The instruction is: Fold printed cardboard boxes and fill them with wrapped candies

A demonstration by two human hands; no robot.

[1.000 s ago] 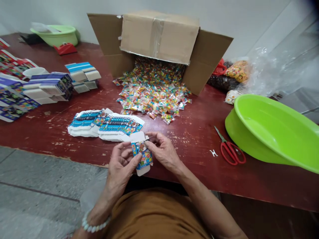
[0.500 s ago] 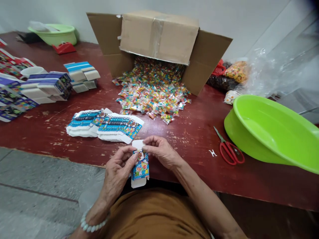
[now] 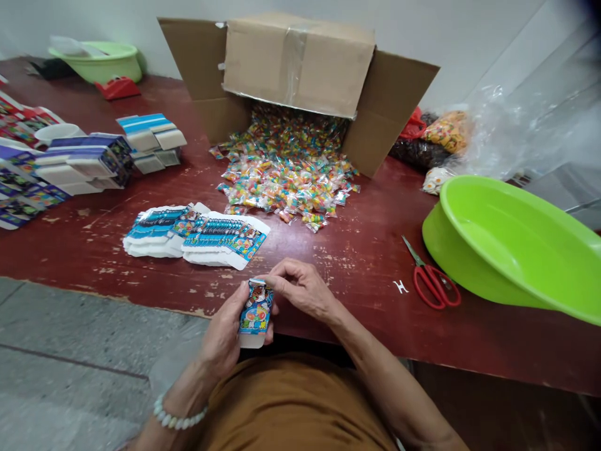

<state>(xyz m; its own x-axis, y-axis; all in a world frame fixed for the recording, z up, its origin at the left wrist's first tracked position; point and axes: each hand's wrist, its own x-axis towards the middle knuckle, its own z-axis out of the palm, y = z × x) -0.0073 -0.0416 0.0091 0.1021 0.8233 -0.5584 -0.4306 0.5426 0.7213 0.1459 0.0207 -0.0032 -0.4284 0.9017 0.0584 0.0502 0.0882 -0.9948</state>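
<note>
In the head view, the left hand clasps a small printed carton upright over the bench edge, the right hand pinching its top, while many flat blanks, some folded boxes and heaped wrapped sweets lie beyond.

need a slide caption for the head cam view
Left hand and right hand hold a printed paperboard box over a worn red table

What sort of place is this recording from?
Likely a small packing workroom: a cardboard carton spilling small wrapped packets over a worn red table, stacks of printed box blanks, and a part-folded box between left hand and right hand.
</note>
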